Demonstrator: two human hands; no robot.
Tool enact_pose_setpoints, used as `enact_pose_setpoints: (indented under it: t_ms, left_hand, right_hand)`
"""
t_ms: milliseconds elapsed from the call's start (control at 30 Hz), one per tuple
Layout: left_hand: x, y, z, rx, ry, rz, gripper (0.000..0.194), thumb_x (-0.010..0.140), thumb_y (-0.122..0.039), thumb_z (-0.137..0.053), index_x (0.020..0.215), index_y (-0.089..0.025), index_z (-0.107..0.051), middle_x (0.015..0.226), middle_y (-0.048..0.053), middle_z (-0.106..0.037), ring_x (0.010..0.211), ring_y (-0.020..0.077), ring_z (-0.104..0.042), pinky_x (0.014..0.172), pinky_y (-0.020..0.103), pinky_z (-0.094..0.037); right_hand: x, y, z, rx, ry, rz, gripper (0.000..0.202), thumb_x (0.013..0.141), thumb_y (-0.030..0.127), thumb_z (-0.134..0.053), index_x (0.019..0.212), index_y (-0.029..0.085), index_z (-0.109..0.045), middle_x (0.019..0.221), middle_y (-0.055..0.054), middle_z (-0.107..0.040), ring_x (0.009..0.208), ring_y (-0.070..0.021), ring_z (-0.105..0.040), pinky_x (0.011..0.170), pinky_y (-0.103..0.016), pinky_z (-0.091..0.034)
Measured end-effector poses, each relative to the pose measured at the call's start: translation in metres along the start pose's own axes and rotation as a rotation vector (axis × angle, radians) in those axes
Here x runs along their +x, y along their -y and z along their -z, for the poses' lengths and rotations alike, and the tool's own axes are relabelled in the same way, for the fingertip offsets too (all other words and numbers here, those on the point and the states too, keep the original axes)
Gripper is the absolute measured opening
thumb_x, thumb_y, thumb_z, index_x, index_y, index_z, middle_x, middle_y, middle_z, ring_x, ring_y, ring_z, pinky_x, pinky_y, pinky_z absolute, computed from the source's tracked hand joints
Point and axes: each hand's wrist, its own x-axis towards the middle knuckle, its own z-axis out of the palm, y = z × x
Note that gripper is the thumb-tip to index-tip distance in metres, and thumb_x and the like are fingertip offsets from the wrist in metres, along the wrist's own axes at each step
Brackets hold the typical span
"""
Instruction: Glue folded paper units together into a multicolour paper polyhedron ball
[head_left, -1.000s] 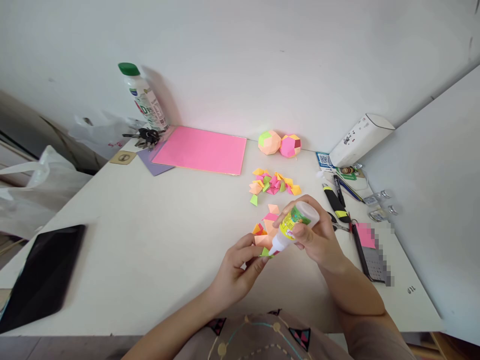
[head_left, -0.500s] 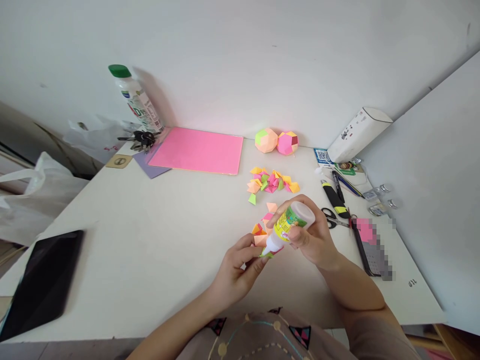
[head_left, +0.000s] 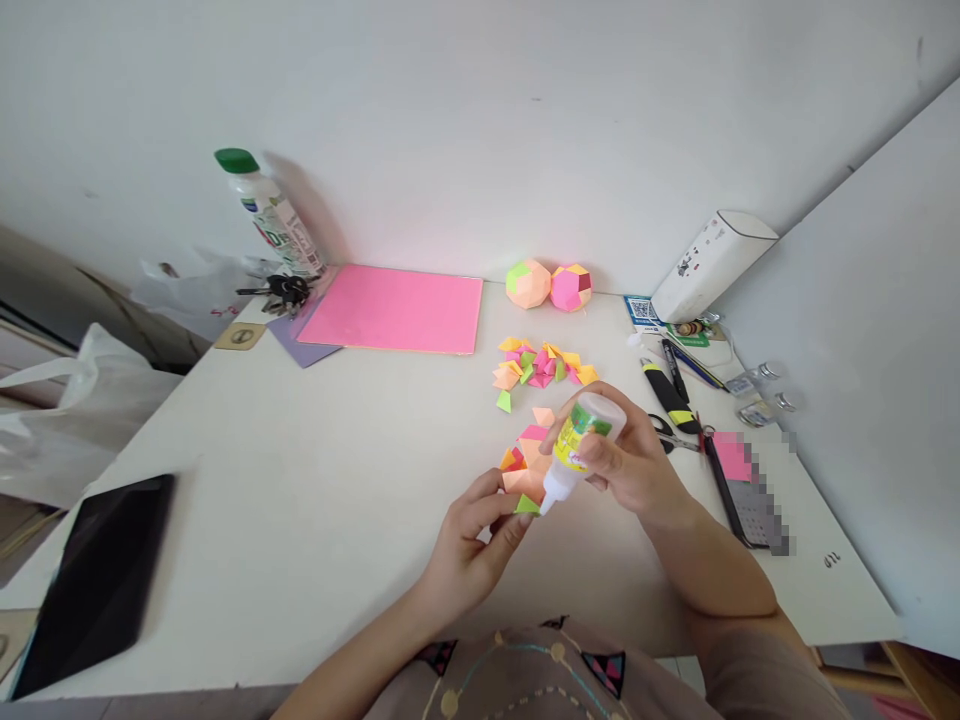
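Observation:
My left hand (head_left: 472, 545) pinches a small green folded paper piece (head_left: 527, 505) between thumb and fingers, low over the table front. In my right hand (head_left: 634, 470) is a white glue bottle (head_left: 573, 452) with a yellow and green label, tilted nozzle down. Its tip is right at the right end of the green piece; whether they touch I cannot tell. Just beyond my fingers lie peach, pink and orange folded paper pieces (head_left: 534, 455), partly covered by the bottle and my hands. A pile of mixed coloured paper pieces (head_left: 544, 364) lies farther back.
Two faceted paper balls (head_left: 529, 284) stand against the wall, left of a white box (head_left: 709, 268). A pink sheet (head_left: 394, 310) lies at back left. Scissors (head_left: 667, 432), a box cutter (head_left: 666, 395) and a phone (head_left: 739, 490) lie right; a black tablet (head_left: 97, 580) lies left.
The glue bottle's nozzle has shifted slightly right along the green paper piece, from over it to its right end. The left hand keeps its pinch. The camera view has tilted slightly.

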Motion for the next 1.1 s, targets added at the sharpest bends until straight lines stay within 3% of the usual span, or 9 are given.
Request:
enact_pose_setpoints:
  t_ms: [133,200,367,467,533,667,867,1000,1100]
  left_hand:
    - [-0.003,0.002,0.002,-0.007,-0.012,-0.034,0.018,0.087,-0.014,-0.051,0.092,-0.025,-0.064,0.082,0.002,-0.053,0.061,0.0097,-0.044,0.051,0.021,-0.036]
    - [-0.004,0.001,0.003,-0.006,-0.013,-0.058,0.018,0.087,-0.013,-0.051,0.093,-0.025,-0.064,0.083,0.002,-0.054,0.063,0.0105,-0.046,0.052,0.022,-0.037]
    - [-0.008,-0.007,0.006,0.029,0.000,-0.102,0.017,0.087,-0.014,-0.051,0.094,-0.023,-0.062,0.083,0.003,-0.056,0.067,0.0118,-0.049,0.055,0.023,-0.038]
    - [-0.010,-0.012,0.007,0.023,0.027,-0.085,0.014,0.088,-0.016,-0.050,0.090,-0.022,-0.062,0.081,0.004,-0.055,0.066,0.0117,-0.048,0.053,0.023,-0.037]
    - [-0.010,-0.014,0.007,0.037,0.059,-0.044,0.014,0.089,-0.018,-0.049,0.087,-0.021,-0.062,0.079,0.004,-0.053,0.065,0.0119,-0.047,0.052,0.022,-0.036]
    - [-0.011,-0.016,0.005,0.087,0.134,0.029,0.017,0.089,-0.021,-0.047,0.082,-0.019,-0.062,0.076,0.003,-0.050,0.061,0.0114,-0.043,0.050,0.022,-0.034]
    - [-0.013,-0.013,0.003,0.132,0.165,0.023,0.018,0.090,-0.020,-0.045,0.084,-0.018,-0.062,0.076,0.003,-0.048,0.059,0.0105,-0.041,0.049,0.022,-0.031]
    - [-0.011,-0.013,0.002,0.148,0.170,0.015,0.018,0.090,-0.020,-0.045,0.084,-0.018,-0.062,0.076,0.004,-0.049,0.060,0.0108,-0.042,0.049,0.022,-0.032]
    - [-0.010,-0.013,0.002,0.160,0.181,0.027,0.018,0.090,-0.021,-0.045,0.083,-0.018,-0.062,0.074,0.003,-0.048,0.059,0.0109,-0.042,0.048,0.022,-0.031]
  right_hand:
    - [0.007,0.014,0.013,0.136,0.002,0.045,0.029,0.081,0.049,-0.061,0.084,0.020,-0.057,0.074,-0.001,-0.064,0.036,-0.0038,-0.041,0.029,-0.017,-0.026]
    - [0.009,0.021,0.023,0.195,-0.026,0.083,0.026,0.078,0.048,-0.063,0.087,0.024,-0.058,0.085,0.000,-0.066,0.036,-0.0048,-0.047,0.030,-0.018,-0.033]
    - [0.002,0.005,0.061,0.170,-0.350,0.097,0.026,0.069,0.044,-0.072,0.083,0.027,-0.057,0.072,0.005,-0.066,0.061,-0.0132,-0.064,0.050,-0.025,-0.051]
    - [-0.009,-0.031,0.082,-0.082,-0.517,-0.029,0.036,0.072,0.056,-0.064,0.082,0.024,-0.052,0.071,0.001,-0.065,0.063,-0.0175,-0.065,0.053,-0.031,-0.052]
    - [-0.017,-0.057,0.092,-0.516,-0.654,-0.053,0.044,0.072,0.064,-0.056,0.079,0.022,-0.047,0.072,-0.002,-0.064,0.065,-0.0191,-0.065,0.056,-0.033,-0.051]
    - [-0.026,-0.090,0.100,-0.851,-0.798,-0.065,0.042,0.063,0.051,-0.070,0.082,0.020,-0.050,0.084,-0.007,-0.063,0.078,-0.0228,-0.060,0.069,-0.037,-0.047]
    - [-0.028,-0.102,0.097,-1.188,-0.738,-0.121,0.021,0.071,0.036,-0.058,0.076,0.021,-0.044,0.078,-0.006,-0.057,0.077,-0.0236,-0.053,0.067,-0.034,-0.040]
    - [-0.031,-0.103,0.097,-1.310,-0.665,-0.118,0.019,0.072,0.034,-0.056,0.072,0.022,-0.041,0.069,-0.004,-0.052,0.073,-0.0239,-0.051,0.063,-0.033,-0.039]
    - [-0.032,-0.097,0.095,-1.363,-0.627,-0.044,0.020,0.076,0.037,-0.057,0.073,0.021,-0.044,0.078,-0.008,-0.056,0.084,-0.0272,-0.054,0.073,-0.039,-0.043]
